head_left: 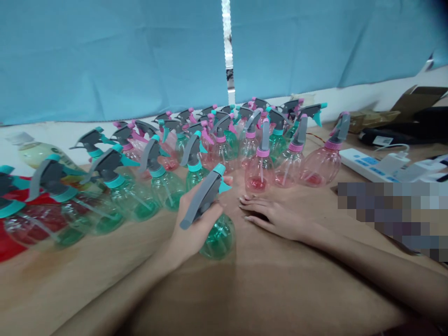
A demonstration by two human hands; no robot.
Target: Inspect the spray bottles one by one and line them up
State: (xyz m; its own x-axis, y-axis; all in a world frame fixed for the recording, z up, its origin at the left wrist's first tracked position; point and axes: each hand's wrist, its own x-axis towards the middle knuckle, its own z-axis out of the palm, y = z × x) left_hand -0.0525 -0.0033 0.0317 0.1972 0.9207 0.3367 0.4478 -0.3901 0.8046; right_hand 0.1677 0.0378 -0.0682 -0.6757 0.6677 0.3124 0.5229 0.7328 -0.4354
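My left hand [191,228] is wrapped round the neck of a green spray bottle [217,238] with a grey trigger and teal nozzle; the bottle stands on the brown table [266,289]. My right hand [271,214] lies flat on the table just right of that bottle, fingers stretched out and holding nothing. Behind both hands stand several spray bottles: green ones with teal collars [164,182] to the left and pink ones with pink collars [261,172] to the right.
A white power strip [371,167] with a plugged-in adapter lies at the right. Cardboard and a dark object [402,123] sit behind it. A blue curtain [112,56] hangs at the back. A red patch [7,242] shows at the far left.
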